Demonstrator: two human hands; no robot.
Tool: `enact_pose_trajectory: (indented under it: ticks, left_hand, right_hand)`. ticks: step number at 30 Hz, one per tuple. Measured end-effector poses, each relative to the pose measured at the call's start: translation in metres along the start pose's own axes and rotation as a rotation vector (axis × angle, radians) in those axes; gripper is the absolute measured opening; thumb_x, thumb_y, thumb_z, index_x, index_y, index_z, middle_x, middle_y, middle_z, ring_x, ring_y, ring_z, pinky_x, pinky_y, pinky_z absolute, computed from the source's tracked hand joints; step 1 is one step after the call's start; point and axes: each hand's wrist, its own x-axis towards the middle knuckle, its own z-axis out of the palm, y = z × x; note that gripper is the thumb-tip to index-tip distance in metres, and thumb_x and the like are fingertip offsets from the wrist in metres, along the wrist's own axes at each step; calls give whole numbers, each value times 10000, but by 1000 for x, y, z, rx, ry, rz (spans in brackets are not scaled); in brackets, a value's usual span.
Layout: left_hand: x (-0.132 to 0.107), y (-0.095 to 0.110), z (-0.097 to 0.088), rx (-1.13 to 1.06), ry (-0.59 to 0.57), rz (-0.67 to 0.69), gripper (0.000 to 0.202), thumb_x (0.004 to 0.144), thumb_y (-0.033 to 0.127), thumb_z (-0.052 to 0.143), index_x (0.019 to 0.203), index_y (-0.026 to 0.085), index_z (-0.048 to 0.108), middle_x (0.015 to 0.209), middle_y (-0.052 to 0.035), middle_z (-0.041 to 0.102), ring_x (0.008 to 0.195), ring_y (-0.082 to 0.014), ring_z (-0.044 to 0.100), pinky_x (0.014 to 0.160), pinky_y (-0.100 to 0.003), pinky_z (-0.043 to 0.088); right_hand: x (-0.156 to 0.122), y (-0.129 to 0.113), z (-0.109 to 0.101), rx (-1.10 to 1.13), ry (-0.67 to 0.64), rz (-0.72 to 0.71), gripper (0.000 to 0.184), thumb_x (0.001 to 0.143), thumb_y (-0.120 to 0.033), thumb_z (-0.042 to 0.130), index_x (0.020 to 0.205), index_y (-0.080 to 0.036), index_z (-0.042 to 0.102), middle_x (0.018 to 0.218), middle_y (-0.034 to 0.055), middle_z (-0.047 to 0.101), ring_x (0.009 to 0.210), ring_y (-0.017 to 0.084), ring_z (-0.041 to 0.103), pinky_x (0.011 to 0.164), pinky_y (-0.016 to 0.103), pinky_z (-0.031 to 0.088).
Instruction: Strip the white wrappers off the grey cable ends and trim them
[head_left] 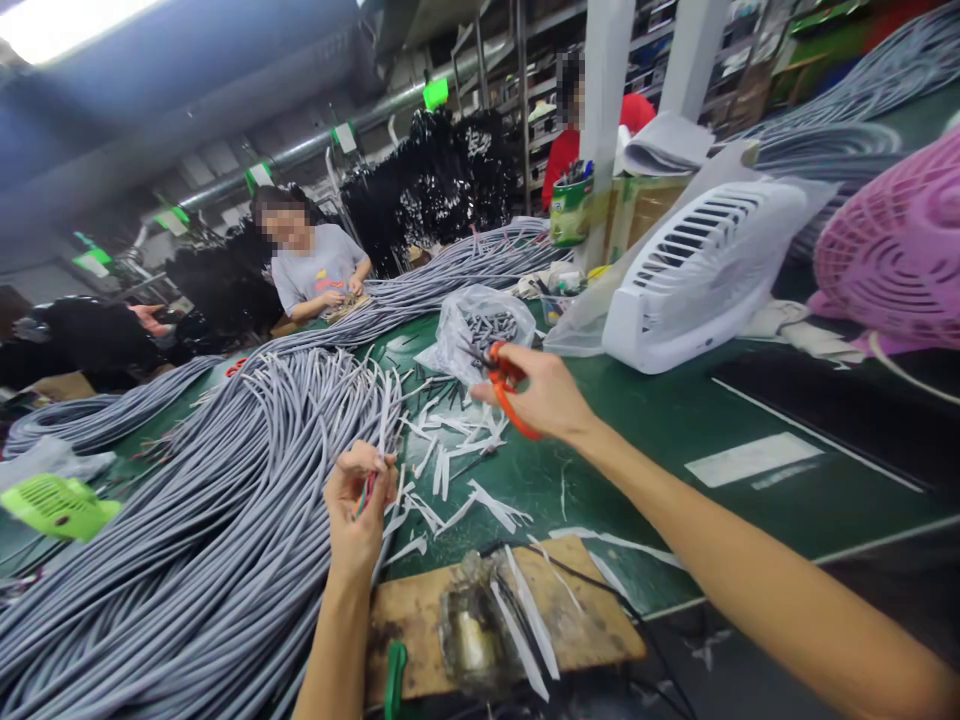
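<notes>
My left hand (358,505) is closed around the end of a grey cable (386,420), with red and green inner wires showing between the fingers. My right hand (541,392) is closed on orange-handled scissors (504,388), held above the green table (675,420) a little right of the cable end. A large heap of grey cables (225,500) lies to the left of both hands. Cut strips of grey sheath (450,470) are scattered between the hands.
A clear plastic bag (480,330) of small parts lies behind the scissors. A white fan (697,270) and pink fan (900,240) stand at right. A wooden board (570,610) sits near me. A person in a grey shirt (315,265) works opposite; another in red (570,150) stands farther back.
</notes>
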Motion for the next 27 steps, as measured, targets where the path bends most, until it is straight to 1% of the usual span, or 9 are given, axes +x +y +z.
enact_pose_trajectory:
  ticks: [1, 3, 7, 13, 18, 21, 23, 24, 27]
  left_hand:
    - [-1, 0, 0, 13, -15, 43, 201, 651, 290, 731, 642, 192, 556, 679, 28, 508, 487, -51, 445, 429, -158, 357]
    - [-3, -1, -2, 38, -56, 118, 174, 681, 284, 706, 628, 192, 569, 688, 22, 493, 520, -60, 458, 472, -175, 388]
    - [-6, -4, -4, 103, -129, 219, 125, 712, 223, 671, 612, 196, 601, 679, 9, 484, 562, -85, 478, 519, -201, 397]
    - [-8, -3, -4, 211, -173, 252, 141, 710, 209, 664, 570, 209, 651, 662, -3, 472, 590, -109, 476, 538, -224, 375]
    - [-9, 2, 0, 286, -143, 291, 187, 720, 226, 648, 534, 206, 649, 636, -4, 466, 560, -103, 457, 516, -220, 361]
    - [-10, 0, 1, 253, -122, 239, 165, 710, 253, 663, 557, 194, 647, 645, -11, 489, 594, -116, 489, 529, -219, 397]
    - [-11, -3, 3, 199, -86, 144, 86, 700, 278, 677, 679, 195, 672, 674, -16, 522, 586, -112, 507, 483, -195, 394]
    - [-11, -4, 5, 166, -67, 74, 119, 698, 289, 681, 777, 201, 678, 684, -11, 529, 548, -97, 498, 440, -176, 372]
    - [-12, -6, 11, 70, -65, -136, 388, 686, 312, 695, 1056, 225, 618, 655, 34, 485, 407, -29, 381, 344, -135, 264]
  right_hand:
    - [-5, -7, 5, 136, -67, -48, 290, 754, -423, 597, 777, -135, 580, 658, 7, 550, 570, 124, 472, 548, 232, 377]
    - [-16, -21, 17, 288, -210, -176, 341, 723, -475, 613, 664, -149, 536, 612, -25, 485, 531, 94, 408, 520, 211, 339]
    - [-31, -37, 31, 356, -340, -241, 375, 683, -476, 659, 593, -151, 497, 580, -51, 417, 521, 76, 344, 527, 202, 290]
    - [-34, -36, 28, 329, -379, -254, 366, 686, -463, 669, 584, -145, 521, 576, -42, 461, 528, 78, 346, 528, 204, 257]
    - [-37, -35, 32, 318, -303, -269, 467, 695, -541, 628, 505, -153, 450, 514, -55, 390, 485, 64, 281, 496, 211, 214]
    - [-37, -34, 34, 382, -239, -240, 547, 705, -561, 600, 430, -168, 337, 455, -72, 287, 452, 55, 227, 466, 216, 192]
    - [-35, -35, 33, 449, -160, -143, 547, 707, -544, 606, 424, -173, 321, 442, -76, 269, 445, 54, 227, 449, 211, 199]
    - [-35, -36, 31, 500, -124, -83, 511, 696, -528, 624, 444, -171, 357, 450, -74, 304, 445, 54, 254, 444, 203, 219]
    - [-34, -40, 27, 700, -89, 28, 364, 641, -468, 689, 596, -163, 495, 591, -33, 524, 506, 70, 418, 490, 194, 346]
